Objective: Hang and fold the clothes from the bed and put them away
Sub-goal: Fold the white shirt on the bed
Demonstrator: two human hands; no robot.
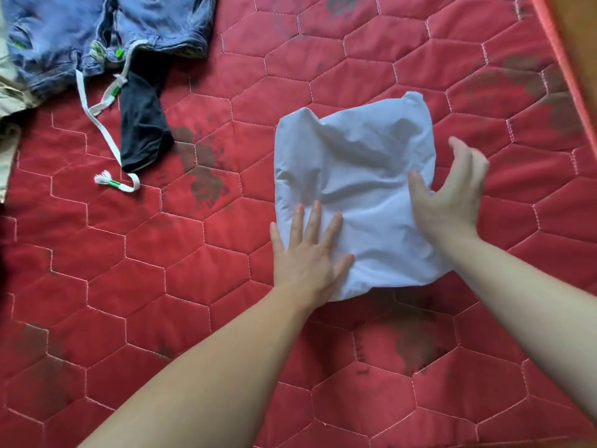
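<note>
We see a folded white garment lying on the red quilted mattress, and we take that garment as our landmark. Our left hand lies flat on its near left corner, fingers straight and spread, palm pressing the cloth down onto the bed. Our right hand is at the garment's right edge, fingers loosely curved and apart, thumb resting on the cloth; it does not pinch anything that we can make out, and whether its outer fingers touch the fabric we cannot tell. The garment is rumpled, with creases running across its middle and its far right corner puffed up. Well to the left of it and further from us lies a dark navy garment, partly tucked under a pair of blue denim shorts at the far left. A white drawstring with a green-banded tassel trails from the shorts, just beside the dark piece. A beige cloth shows at the far left edge, beyond the shorts. The mattress carries dark stains, some between the white garment and the navy one.
</note>
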